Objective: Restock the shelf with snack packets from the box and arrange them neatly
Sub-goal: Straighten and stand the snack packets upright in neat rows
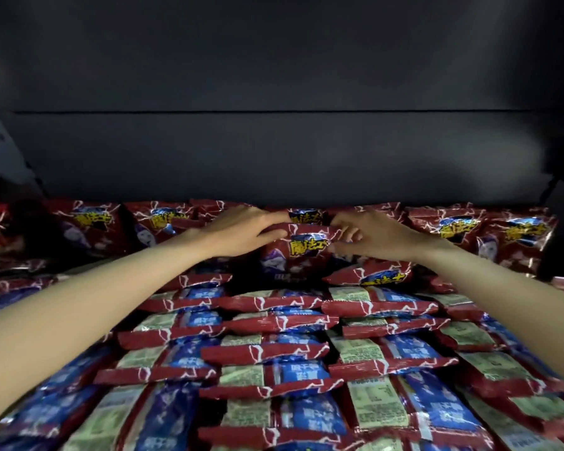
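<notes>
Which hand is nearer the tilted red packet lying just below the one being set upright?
Right. The right hand sits directly above the tilted red packet, almost touching it. The left hand is off to its left, across the upright packet.

A glossy dark-red foil snack packet (306, 247) with white crackle lines and a blue-and-yellow logo stands upright at the middle of the back row, face forward, pinched at its top corners. More upright red packets (489, 236) flank it along the dark back panel. In front, rows of flat packets (274, 349) lie overlapped, backs up, showing blue panels and pale-green labels.
</notes>
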